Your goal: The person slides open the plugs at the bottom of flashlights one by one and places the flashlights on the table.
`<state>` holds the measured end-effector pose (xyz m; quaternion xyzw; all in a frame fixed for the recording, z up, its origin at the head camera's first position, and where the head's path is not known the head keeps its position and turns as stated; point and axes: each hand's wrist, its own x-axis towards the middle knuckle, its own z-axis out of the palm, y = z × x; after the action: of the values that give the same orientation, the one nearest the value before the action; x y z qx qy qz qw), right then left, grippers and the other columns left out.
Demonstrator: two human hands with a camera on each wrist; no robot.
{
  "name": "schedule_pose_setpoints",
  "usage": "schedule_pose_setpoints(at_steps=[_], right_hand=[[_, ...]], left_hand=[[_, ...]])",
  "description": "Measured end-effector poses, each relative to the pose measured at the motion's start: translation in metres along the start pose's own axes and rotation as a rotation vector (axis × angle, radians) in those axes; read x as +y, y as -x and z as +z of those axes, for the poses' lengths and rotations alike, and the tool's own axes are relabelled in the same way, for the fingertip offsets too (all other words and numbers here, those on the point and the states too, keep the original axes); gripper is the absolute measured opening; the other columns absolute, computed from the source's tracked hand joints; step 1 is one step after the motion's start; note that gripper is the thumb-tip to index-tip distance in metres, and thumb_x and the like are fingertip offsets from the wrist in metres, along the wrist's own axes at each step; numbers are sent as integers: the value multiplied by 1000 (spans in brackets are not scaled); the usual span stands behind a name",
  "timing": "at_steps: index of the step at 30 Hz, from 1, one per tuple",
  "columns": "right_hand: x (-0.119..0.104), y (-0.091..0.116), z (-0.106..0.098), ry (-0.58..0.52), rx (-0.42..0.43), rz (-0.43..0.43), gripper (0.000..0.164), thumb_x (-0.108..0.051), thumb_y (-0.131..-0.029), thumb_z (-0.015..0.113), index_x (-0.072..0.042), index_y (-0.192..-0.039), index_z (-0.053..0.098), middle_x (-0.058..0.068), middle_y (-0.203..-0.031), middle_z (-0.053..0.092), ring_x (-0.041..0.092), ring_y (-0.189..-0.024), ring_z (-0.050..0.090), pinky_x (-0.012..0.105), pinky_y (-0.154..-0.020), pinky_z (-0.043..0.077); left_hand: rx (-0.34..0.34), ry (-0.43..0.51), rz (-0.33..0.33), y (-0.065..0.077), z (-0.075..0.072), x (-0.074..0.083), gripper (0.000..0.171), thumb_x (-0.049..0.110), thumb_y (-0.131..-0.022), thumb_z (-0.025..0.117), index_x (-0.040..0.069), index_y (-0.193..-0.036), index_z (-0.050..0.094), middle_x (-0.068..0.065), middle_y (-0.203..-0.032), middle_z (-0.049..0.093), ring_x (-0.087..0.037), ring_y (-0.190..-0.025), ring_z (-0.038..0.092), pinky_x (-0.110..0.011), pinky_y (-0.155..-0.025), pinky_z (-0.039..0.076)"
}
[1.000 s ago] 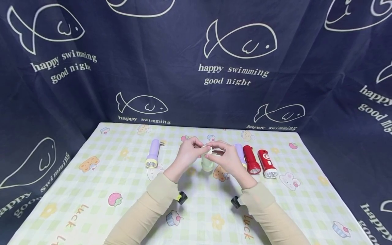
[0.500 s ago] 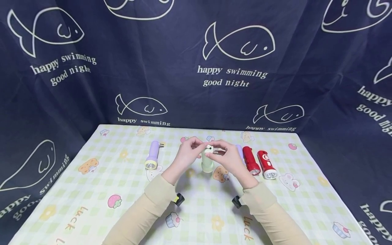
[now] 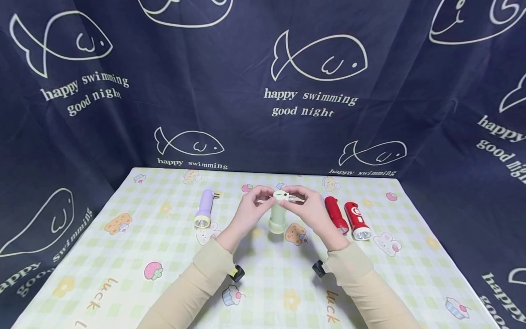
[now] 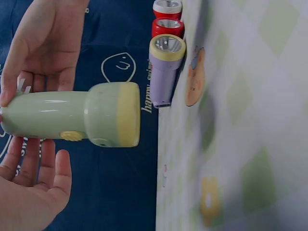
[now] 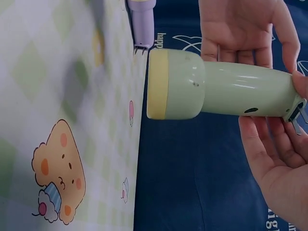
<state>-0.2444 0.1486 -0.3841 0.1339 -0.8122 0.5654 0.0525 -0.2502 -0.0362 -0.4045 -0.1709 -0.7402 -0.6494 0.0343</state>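
Observation:
A pale green flashlight [image 3: 278, 217] with a yellow rim hangs above the table, its lamp end down. Metal plug prongs [image 5: 299, 120] stick out sideways from its tail, toward the right hand. My left hand [image 3: 253, 208] pinches the tail end from the left with thumb and fingers. From the other side my right hand [image 3: 305, 205] grips the same end, its fingers near the prongs. The left wrist view shows a yellow switch [image 4: 72, 135] on the flashlight's side.
A purple flashlight [image 3: 204, 210] with prongs out lies to the left. Two red flashlights [image 3: 336, 214] lie to the right. Another purple flashlight [image 4: 163, 79] is beside them, hidden in the head view. A checked cloth [image 3: 164, 301] covers the table; a dark fish-print curtain [image 3: 238, 91] hangs behind.
The green flashlight has turned a little in my hands, and its slotted tail end now shows more fully. My right hand has shifted slightly and covers the right-hand purple flashlight in the head view.

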Motion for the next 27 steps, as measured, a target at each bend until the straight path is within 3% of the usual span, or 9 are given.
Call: schedule_pose_setpoints(at_steps=[5, 12, 20, 27], right_hand=[[-4, -1, -1, -18, -13, 34, 37, -24, -80, 77, -11, -113, 67, 7, -115, 66, 18, -109, 61, 29, -92, 52], [-30, 9, -1, 52, -6, 40, 36, -19, -84, 72, -5, -116, 65, 12, -116, 65, 25, -111, 60, 42, -94, 50], [-3, 1, -1, 49, 17, 43, 38, -36, -79, 76, -18, -112, 68, 2, -114, 67, 17, -108, 61, 43, -96, 48], [-1, 1, -1, 37, 16, 39, 38, -37, -79, 76, -18, -111, 68, 2, -115, 67, 17, -107, 61, 43, -98, 46]], left_hand=[[-59, 43, -3, 6, 0, 6, 36, 7, -85, 68, 0, -119, 55, -15, -116, 59, -25, -105, 56, -34, -86, 52], [-97, 76, 3, 16, -1, 24, 44, 2, -82, 69, 1, -123, 50, -15, -118, 56, -27, -105, 55, -37, -86, 53], [-104, 91, 14, 16, -1, 21, 45, 1, -83, 69, 1, -123, 49, -18, -115, 55, -29, -102, 55, -45, -86, 52], [-103, 85, 10, 16, -1, 23, 44, 0, -83, 68, 0, -123, 50, -17, -116, 54, -28, -101, 55, -36, -84, 53]])
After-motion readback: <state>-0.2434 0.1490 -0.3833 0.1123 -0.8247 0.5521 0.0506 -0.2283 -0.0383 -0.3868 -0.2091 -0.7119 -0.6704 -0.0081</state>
